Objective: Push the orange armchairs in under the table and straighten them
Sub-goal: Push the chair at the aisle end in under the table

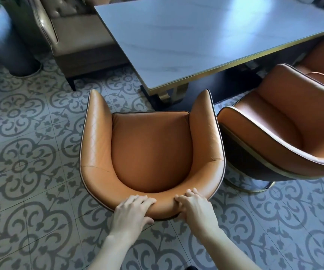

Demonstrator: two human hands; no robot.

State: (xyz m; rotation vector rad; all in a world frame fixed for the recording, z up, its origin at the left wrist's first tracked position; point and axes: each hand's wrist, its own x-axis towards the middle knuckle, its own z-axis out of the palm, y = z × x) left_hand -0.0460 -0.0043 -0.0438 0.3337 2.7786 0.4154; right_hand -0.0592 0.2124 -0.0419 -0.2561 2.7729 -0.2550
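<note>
A grey-patterned tiled floor [30, 168] and pale marble gold-edged bench [196, 36] are seen; the orange leather armchair's [151, 149] backrest is clasped by left hand [132, 211] and right hand [196, 208], fingers [143, 199] curled over it.

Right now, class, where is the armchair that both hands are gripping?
In the head view, the gripped armchair stands centre frame on the patterned floor, just short of the table corner, with a second orange armchair close on its right.
</note>
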